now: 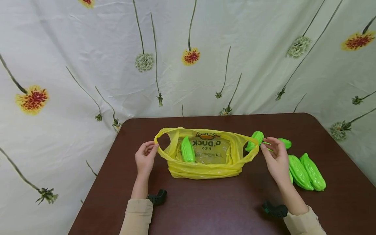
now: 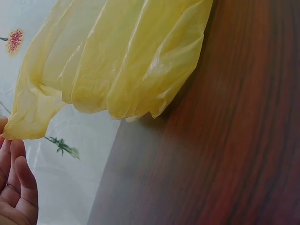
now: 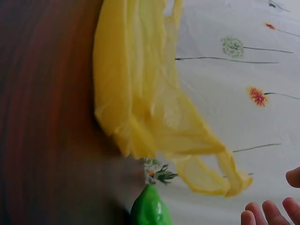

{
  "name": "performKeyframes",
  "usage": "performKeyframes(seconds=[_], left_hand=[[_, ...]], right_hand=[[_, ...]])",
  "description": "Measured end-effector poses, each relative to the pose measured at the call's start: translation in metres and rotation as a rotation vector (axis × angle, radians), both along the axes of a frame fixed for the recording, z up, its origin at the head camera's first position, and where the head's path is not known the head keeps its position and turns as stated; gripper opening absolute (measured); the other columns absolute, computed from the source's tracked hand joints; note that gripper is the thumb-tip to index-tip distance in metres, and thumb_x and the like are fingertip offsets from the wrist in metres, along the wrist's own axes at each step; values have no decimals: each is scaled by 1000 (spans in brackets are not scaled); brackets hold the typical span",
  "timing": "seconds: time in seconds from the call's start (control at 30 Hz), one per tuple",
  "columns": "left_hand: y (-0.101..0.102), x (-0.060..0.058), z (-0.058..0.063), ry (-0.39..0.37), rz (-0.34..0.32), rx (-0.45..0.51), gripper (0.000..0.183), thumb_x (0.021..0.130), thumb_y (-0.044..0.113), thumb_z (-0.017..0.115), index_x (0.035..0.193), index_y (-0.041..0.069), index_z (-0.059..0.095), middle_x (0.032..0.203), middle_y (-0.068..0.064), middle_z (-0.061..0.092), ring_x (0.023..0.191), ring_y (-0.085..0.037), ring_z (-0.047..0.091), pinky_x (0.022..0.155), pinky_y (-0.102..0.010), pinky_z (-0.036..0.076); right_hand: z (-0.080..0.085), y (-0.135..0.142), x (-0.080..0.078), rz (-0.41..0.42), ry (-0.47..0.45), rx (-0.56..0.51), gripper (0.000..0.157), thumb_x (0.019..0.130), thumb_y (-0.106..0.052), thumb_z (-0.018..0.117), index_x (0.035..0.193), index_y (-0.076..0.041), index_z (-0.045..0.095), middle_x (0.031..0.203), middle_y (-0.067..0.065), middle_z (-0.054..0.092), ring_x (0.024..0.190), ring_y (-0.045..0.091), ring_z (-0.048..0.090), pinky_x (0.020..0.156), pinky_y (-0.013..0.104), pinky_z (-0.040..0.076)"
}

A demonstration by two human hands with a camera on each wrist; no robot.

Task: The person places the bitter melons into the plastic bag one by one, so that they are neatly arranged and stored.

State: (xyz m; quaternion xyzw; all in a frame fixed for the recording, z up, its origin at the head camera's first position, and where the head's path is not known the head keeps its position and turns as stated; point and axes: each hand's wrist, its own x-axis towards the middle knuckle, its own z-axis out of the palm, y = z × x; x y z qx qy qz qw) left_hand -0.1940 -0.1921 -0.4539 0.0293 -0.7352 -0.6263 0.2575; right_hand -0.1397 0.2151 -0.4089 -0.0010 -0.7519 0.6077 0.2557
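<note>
A yellow plastic bag (image 1: 205,171) stands on the table with its mouth spread wide. One bright green, ridged bitter melon (image 1: 188,150) lies inside. My left hand (image 1: 145,157) pinches the bag's left handle between thumb and fingers; the left wrist view shows the handle's end (image 2: 30,124) at the fingertips. Beside the right handle, my right hand (image 1: 276,160) has its fingers spread and bent slightly. In the right wrist view, a gap separates those fingertips (image 3: 269,211) from the handle (image 3: 239,183). Behind that handle lies another bitter melon (image 1: 255,138).
More bitter melons lie to the right, including one beyond the right hand (image 1: 285,143) and a pair nearer the edge (image 1: 313,172). The dark wooden table (image 1: 205,205) meets a flowered curtain (image 1: 176,81) at the back. Black wrist devices (image 1: 158,197) are worn on both arms.
</note>
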Motion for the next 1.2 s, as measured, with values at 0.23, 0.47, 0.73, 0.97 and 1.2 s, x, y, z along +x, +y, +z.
performKeyframes(seconds=[0.23,0.47,0.73,0.97,1.2], left_hand=[[0,1,-1,10,-2,8,23,86,16,69,101,-2,66,85,-11,67,76,-41,57,59,-17,49],[8,16,22,-21,-32,13,24,88,7,65,104,-11,63,91,-27,63,80,-48,54,61,-15,48],[8,15,22,-25,-30,10,23,88,6,65,103,-11,63,90,-26,63,73,-30,60,60,-15,48],[0,1,0,-28,-16,32,25,86,14,69,103,-4,66,89,-19,66,72,-25,61,60,-16,49],[0,0,-3,-3,-6,21,24,86,17,70,100,-2,66,85,-11,67,71,-23,59,60,-18,50]], right_hand=[[-16,19,4,-67,-51,32,34,93,-8,57,123,4,47,110,-9,56,97,-2,55,80,12,41],[-35,41,4,-125,-85,-3,30,94,-15,57,121,-3,50,109,-10,56,97,-4,53,81,10,39],[-37,52,7,-211,-159,28,28,93,-15,58,117,-1,53,102,-14,56,92,-8,51,80,9,38],[-43,57,7,-241,-243,70,33,93,-20,59,119,0,53,101,-12,54,95,-6,51,83,10,39],[-47,54,4,-214,-321,96,39,92,-18,60,125,0,49,120,4,51,119,20,49,100,32,37]])
